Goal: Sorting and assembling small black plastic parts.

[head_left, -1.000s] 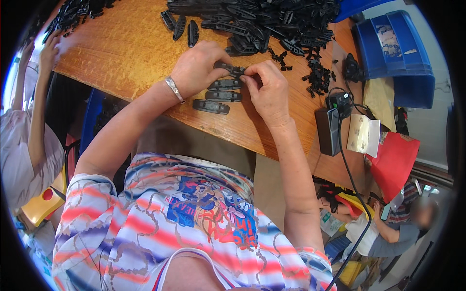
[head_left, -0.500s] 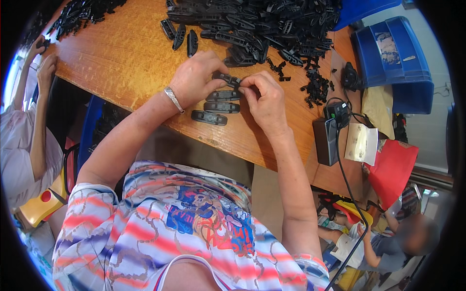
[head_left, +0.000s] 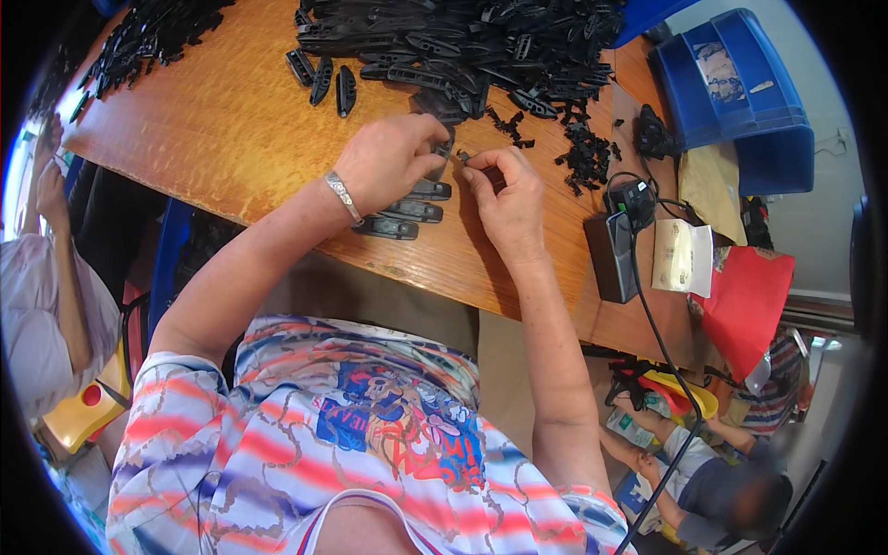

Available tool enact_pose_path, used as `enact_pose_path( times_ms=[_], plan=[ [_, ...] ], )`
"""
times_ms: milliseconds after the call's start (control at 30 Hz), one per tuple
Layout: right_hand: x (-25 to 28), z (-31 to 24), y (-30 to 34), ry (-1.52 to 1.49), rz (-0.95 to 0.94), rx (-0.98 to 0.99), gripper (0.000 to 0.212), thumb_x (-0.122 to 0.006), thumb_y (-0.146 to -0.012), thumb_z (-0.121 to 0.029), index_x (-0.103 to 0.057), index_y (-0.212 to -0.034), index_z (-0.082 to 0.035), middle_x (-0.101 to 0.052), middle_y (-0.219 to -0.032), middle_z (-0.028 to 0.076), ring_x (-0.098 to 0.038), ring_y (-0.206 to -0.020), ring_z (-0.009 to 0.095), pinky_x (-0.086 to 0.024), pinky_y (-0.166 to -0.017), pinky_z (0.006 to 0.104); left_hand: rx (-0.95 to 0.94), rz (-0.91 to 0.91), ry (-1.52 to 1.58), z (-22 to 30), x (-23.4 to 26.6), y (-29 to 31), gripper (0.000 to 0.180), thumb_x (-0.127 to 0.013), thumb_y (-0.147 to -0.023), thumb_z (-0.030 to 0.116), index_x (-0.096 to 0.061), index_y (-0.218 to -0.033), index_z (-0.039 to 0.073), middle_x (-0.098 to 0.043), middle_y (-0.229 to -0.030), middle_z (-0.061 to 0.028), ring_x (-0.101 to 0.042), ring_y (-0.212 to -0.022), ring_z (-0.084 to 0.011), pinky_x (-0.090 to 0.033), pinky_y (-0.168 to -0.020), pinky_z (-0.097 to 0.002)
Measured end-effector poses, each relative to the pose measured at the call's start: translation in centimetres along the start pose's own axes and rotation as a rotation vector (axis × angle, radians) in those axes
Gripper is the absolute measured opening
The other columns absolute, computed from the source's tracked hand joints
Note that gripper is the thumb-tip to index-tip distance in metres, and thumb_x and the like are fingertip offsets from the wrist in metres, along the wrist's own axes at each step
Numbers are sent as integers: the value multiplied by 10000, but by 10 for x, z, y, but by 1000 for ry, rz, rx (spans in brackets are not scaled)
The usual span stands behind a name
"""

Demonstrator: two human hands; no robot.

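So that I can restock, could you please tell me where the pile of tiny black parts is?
In the head view, the pile lies upper right of the right hand, just below the big heap.

on the striped shirt, at the near side of the wooden table, bold lettering in red and blue surrounds a cartoon print; folds bend it, so only some letters are legible. on the blue bin, beyond the table's right end, a pale worn label is too small to read. the cream packet at the table's right end bears small, illegible marks.
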State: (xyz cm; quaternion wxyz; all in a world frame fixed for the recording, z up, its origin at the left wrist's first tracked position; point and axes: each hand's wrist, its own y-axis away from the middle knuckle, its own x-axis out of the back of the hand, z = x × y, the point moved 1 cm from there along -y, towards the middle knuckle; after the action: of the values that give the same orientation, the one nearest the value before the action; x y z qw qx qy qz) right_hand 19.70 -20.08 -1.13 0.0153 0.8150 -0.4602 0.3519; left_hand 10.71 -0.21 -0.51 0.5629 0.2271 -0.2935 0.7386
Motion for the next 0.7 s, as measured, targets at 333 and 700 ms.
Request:
enact_pose_path(
  times_ms=[333, 700],
  plan=[
    [2, -1, 3, -32, -11, -17, 108, -813, -896, 6, -748, -981, -5, -723, -976, 156, -729, -909, 347, -570, -814, 423, -288, -39, -328, 0, 8, -8, 268, -746, -949, 87, -745, -1214, 126, -667, -1043, -117, -694, -1016, -365, -581, -834, -475],
    [-11, -26, -6, -183, -79, 23, 109, -812, -893, 2, -755, -984, -16, -720, -949, 133, -724, -840, 306, -567, -749, 391, -194, 80, -127, -28, 18, 13, 246, -851, -873, 201, -779, -1095, 122, -679, -1097, -99, -674, -1080, -345, -573, -916, -456]
  ],
)
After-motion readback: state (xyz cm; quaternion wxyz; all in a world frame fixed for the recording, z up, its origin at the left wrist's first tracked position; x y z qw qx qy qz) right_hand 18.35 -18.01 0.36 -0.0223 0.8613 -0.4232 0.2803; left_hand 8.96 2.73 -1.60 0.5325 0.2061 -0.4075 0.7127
